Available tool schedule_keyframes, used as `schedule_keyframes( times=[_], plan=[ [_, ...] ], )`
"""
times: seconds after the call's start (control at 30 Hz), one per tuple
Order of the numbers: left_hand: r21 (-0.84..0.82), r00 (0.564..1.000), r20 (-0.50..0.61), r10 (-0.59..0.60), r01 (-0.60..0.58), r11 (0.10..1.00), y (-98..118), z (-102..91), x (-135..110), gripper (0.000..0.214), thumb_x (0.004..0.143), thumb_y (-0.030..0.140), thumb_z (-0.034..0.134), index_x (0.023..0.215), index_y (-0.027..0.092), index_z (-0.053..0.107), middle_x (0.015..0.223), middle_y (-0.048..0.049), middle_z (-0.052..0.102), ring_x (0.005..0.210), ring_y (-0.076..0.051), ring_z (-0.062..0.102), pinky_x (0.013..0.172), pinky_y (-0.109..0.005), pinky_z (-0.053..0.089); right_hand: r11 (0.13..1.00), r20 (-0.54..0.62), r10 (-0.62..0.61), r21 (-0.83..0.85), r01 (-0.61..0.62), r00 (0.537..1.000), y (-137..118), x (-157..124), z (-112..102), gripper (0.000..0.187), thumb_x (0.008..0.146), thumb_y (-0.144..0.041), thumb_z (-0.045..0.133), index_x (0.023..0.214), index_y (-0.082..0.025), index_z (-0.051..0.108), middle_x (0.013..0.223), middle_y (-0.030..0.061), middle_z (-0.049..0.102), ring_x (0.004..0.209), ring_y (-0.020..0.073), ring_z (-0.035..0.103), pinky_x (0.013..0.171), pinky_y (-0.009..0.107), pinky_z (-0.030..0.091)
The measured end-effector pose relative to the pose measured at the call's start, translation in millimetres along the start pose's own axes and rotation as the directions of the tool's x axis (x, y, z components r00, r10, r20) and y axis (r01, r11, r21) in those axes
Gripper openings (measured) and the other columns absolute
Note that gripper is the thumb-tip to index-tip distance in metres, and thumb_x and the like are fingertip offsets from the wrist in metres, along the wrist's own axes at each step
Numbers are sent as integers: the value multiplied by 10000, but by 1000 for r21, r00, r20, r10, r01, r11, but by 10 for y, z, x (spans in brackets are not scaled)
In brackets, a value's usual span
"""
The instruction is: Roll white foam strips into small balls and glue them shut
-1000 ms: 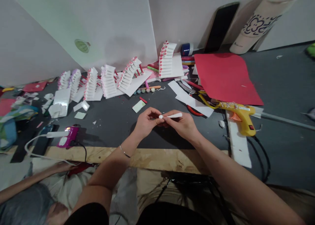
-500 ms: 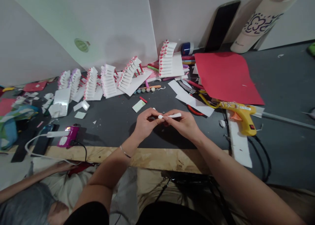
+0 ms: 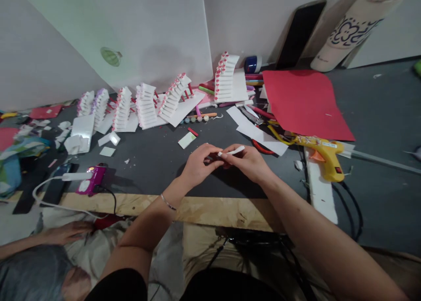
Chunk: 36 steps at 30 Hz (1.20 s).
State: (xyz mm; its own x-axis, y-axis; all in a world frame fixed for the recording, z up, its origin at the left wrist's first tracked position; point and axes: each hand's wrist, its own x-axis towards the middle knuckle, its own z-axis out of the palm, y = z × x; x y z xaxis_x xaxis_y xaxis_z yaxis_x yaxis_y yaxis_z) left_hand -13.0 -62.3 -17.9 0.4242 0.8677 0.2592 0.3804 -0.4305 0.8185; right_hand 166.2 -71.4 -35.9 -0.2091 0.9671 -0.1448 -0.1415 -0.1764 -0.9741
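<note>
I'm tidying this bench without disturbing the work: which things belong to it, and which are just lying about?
Likely the job's:
thin white strip in the right hand, left hand at its end
stepped white models with pink or purple edges
yellow plastic glue gun, unheld

Probably just lying about:
tall white bottle with dark pattern
black rectangular phone
purple plastic plug box

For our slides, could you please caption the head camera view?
A white strip pinched in the right hand, the left hand close to one end.
</note>
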Motion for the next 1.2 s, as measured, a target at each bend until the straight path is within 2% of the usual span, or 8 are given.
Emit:
schedule_keyframes(
  times=[0.07,0.2,0.47,0.63,0.73,0.9,1.03,1.2],
  plan=[
    [-78,1000,-4,13,-14,997,-13,-17,16,259,853,351,662,1067,206,668,939,-46,641,806,-135,628,656,-222,514,999,11,18,41,-19,1000,-18,7,-15,337,672,-474,775,767,-166,675,649,8,687,554,120,632,577,260,536],
    [-106,996,-49,71,-76,991,-36,-40,39,161,847,341,677,901,193,711,847,-35,663,800,-131,636,723,-250,536,991,69,55,116,-63,996,-52,-4,-13,335,638,-448,807,757,-163,679,685,19,708,559,114,637,583,266,561],
    [-374,994,-78,-70,36,927,-44,-2,43,210,839,360,682,850,154,645,840,1,589,598,-72,636,570,-205,573,966,45,49,254,-59,998,-68,-2,0,312,636,-391,828,792,-178,661,632,-22,672,532,100,626,560,257,562],
    [-389,993,-93,-74,32,921,-44,33,36,241,856,387,656,859,151,611,851,3,568,592,-58,632,579,-191,574,943,39,149,295,-154,988,-93,-4,11,339,606,-417,833,720,-181,619,610,-28,657,512,93,612,537,248,551],
    [-354,994,-101,-37,-1,935,-44,37,21,203,871,355,644,864,155,609,886,0,558,608,-53,635,597,-189,569,951,46,146,270,-153,988,-86,-6,2,321,620,-418,817,745,-185,636,635,-19,673,535,99,626,553,249,551],
    [-209,995,-94,12,-32,977,-50,8,13,191,890,352,615,882,161,614,915,-22,578,657,-68,620,612,-200,557,993,98,72,85,-81,993,-111,-20,-35,299,700,-408,750,903,-191,722,721,7,708,552,95,609,599,268,545],
    [-79,994,-69,86,-91,993,-27,-16,16,177,910,344,586,889,172,623,900,-28,592,714,-95,617,641,-221,543,998,85,33,-64,-27,996,-154,-23,-62,220,725,-384,717,814,-183,715,672,-10,674,517,81,566,548,234,495],
    [180,977,-17,214,-208,962,-4,-32,27,142,941,299,537,908,185,614,879,-36,624,824,-138,615,760,-284,525,982,48,54,-183,-44,997,-137,-16,-55,200,768,-378,645,760,-180,671,554,-36,596,480,87,548,508,219,450]
  ],
)
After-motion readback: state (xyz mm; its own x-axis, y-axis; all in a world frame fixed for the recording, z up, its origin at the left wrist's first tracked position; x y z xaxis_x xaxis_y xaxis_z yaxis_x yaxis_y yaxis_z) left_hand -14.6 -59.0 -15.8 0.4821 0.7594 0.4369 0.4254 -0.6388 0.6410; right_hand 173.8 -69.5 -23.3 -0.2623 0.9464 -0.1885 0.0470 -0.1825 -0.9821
